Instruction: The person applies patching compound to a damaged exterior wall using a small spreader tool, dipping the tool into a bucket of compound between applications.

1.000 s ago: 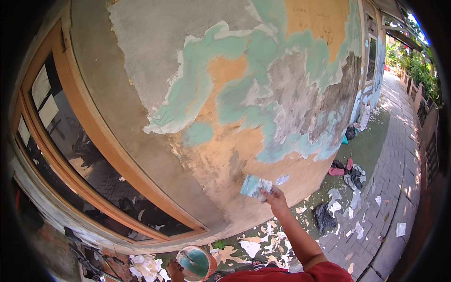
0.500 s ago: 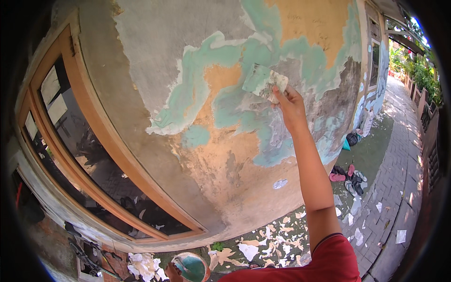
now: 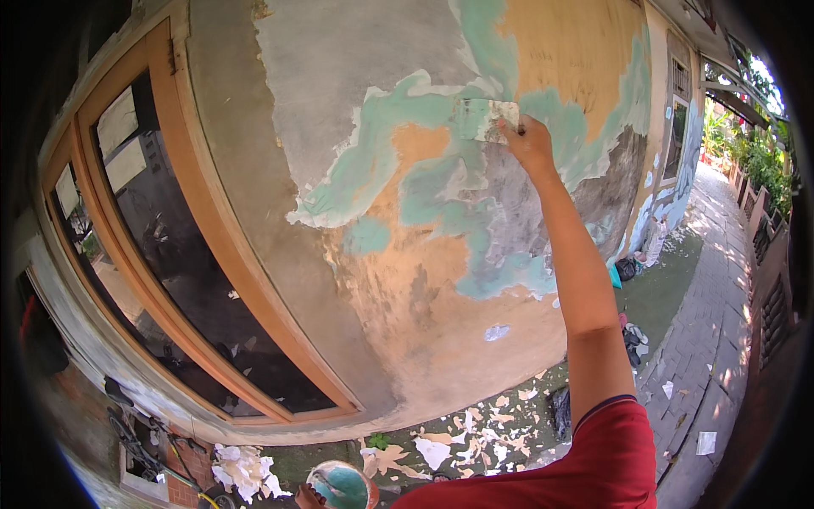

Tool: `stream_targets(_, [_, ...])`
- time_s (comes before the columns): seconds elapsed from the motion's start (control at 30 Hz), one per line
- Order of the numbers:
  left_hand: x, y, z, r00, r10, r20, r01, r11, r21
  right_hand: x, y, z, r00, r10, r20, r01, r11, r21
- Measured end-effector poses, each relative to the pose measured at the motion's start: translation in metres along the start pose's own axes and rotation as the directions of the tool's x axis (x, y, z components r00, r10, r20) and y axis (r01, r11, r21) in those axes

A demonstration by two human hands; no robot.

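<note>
My right hand (image 3: 531, 146), arm stretched up, is closed on a flat putty scraper (image 3: 490, 120) smeared with green and white. Its blade lies against the wall (image 3: 424, 293), on a patch of green filler (image 3: 386, 119). Low in the picture, my left hand (image 3: 310, 497) is closed at the rim of a round bowl (image 3: 370, 487); only part of that hand shows. Green paste (image 3: 339, 485) fills the bowl's inside. Around the scraper the wall is a patchwork of grey plaster (image 3: 326, 51), orange old paint (image 3: 577, 42) and green filler.
A wooden-framed glass window (image 3: 199, 254) stands at left, with a bicycle (image 3: 136, 441) below. Peeled paint flakes (image 3: 434, 452) litter the ground by the wall. Shoes (image 3: 636, 343) and a dark bag (image 3: 626, 269) lie at right beside a paved path (image 3: 704, 339).
My right hand has moved the scraper up along the green filler, and the blade now sits more level. The whole view has shifted slightly. My left hand stays at the bowl.
</note>
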State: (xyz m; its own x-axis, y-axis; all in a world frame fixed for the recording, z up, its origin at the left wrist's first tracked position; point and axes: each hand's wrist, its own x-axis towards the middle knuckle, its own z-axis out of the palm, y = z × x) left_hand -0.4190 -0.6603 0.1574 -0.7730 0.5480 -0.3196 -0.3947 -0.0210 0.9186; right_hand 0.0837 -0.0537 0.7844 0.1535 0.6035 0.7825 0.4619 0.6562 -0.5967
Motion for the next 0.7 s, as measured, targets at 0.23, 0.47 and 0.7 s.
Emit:
stream_targets(0.23, [-0.058,0.014,0.015,0.936,-0.130,-0.326,0.149,0.988,0.033,-0.004,-0.022,-0.019,0.984,-0.004,0.180,-0.065,0.924,0.378])
stream_targets(0.47, [-0.121,0.045,0.072,0.896,0.438,-0.069,-0.206,0.549,0.810,0.030,0.021,-0.021,0.983,-0.182,-0.026,0.177,0.974,-0.140])
stream_targets(0.7, [-0.109,0.037,0.119,0.848,-0.032,-0.529,0.146,0.974,0.176,-0.072,0.010,-0.030,0.951,-0.085,0.296,-0.035,0.926,0.376])
